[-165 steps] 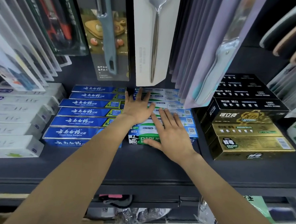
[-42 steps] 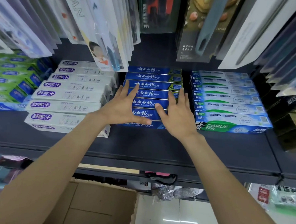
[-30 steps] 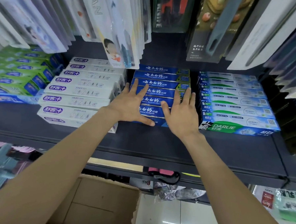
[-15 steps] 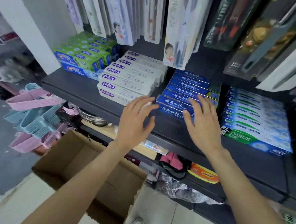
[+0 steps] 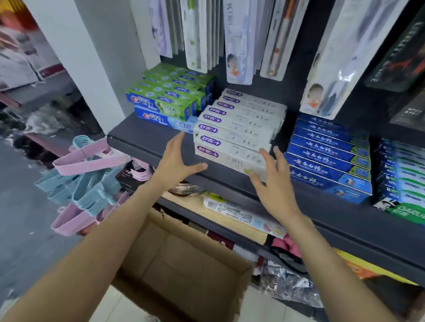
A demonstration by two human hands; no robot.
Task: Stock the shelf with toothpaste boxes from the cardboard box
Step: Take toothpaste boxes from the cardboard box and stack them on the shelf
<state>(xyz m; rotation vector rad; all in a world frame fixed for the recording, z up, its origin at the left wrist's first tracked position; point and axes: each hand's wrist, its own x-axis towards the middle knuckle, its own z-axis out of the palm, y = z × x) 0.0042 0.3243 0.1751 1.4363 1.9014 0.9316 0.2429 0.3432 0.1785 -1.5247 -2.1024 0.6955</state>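
Shelf carries four side-by-side stacks of toothpaste boxes, green, white, blue and Darlie, each box lying flat with its long axis running left-right along the shelf front and printed face up; carton on the floor below looks empty in the part that shows. Step judged: squaring up the white stack, stocking apparently near done. Left hand and right hand both have fingers spread, holding nothing, flanking that stack's front end; next move likely calls for pressing both ends inward evenly so boxes do not skew.
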